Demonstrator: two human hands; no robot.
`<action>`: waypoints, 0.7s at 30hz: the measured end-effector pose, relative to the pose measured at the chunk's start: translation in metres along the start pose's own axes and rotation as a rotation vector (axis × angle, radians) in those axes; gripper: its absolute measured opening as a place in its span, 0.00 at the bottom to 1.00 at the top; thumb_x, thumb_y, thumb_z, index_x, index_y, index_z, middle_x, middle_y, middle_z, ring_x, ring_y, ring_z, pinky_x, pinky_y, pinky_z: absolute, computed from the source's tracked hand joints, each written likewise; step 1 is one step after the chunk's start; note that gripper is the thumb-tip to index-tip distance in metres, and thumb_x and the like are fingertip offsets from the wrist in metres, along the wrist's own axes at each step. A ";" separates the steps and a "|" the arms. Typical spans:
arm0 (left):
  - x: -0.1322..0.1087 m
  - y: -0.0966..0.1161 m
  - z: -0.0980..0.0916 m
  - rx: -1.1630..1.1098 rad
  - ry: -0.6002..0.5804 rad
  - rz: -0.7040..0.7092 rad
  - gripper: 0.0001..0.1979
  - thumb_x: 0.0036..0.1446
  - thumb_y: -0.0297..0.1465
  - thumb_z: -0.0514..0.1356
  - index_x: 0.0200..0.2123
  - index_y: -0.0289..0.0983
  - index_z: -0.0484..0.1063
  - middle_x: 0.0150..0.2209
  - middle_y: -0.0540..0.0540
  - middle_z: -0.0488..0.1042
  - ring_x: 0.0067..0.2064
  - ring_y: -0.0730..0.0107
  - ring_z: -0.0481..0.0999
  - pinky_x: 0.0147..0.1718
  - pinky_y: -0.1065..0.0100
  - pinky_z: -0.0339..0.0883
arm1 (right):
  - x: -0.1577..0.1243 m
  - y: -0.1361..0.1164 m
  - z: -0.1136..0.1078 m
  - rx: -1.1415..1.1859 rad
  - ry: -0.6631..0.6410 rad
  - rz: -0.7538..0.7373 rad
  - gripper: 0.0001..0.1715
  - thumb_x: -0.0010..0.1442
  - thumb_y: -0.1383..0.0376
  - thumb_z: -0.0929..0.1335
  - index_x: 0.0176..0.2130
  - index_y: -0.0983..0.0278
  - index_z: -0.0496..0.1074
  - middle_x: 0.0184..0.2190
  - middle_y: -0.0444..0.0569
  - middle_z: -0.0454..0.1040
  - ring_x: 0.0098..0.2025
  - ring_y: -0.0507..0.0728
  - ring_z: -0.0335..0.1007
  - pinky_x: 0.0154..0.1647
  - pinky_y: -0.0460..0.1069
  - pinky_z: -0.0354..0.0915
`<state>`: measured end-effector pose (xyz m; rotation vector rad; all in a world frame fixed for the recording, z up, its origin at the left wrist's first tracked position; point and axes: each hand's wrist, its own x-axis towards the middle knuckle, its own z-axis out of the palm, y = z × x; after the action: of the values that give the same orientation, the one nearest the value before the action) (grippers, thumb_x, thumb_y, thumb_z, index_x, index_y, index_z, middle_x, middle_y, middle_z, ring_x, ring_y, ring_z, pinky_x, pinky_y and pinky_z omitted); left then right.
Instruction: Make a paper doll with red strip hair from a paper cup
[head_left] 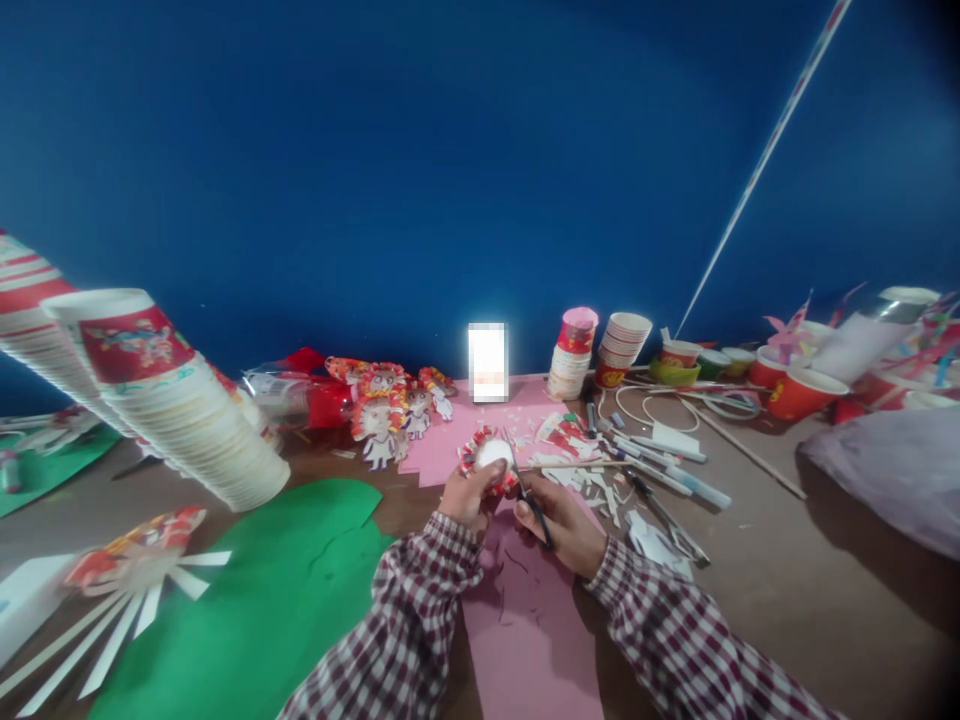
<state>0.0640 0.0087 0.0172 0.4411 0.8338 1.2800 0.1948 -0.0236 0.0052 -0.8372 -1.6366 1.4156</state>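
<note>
My left hand [466, 494] is closed around a red and white paper cup [491, 456] whose rim is cut into strips, held above the pink paper sheet [525, 620]. My right hand [564, 522] grips black scissors [525, 490], whose blades point up to the cup's edge. Both sleeves are checked red and white. Paper scraps [592, 480] lie just past my hands.
A tall tilted stack of paper cups [172, 400] leans at the left. Green paper [255, 600] lies at the front left. Paper doll cut-outs [382, 405], more cup stacks [574, 355], markers [675, 470], red bowls [806, 392] and a bright phone [487, 362] stand toward the blue wall.
</note>
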 end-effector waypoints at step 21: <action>0.000 0.001 0.000 0.019 0.025 0.019 0.18 0.30 0.26 0.68 0.29 0.31 0.69 0.19 0.51 0.70 0.20 0.76 0.70 0.18 0.76 0.65 | -0.001 -0.004 -0.001 -0.043 -0.012 0.021 0.20 0.56 0.52 0.61 0.40 0.65 0.62 0.20 0.39 0.57 0.18 0.46 0.53 0.17 0.42 0.50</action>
<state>0.0632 0.0091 0.0177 0.4495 0.8651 1.2983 0.1961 -0.0251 0.0093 -0.8745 -1.6769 1.4069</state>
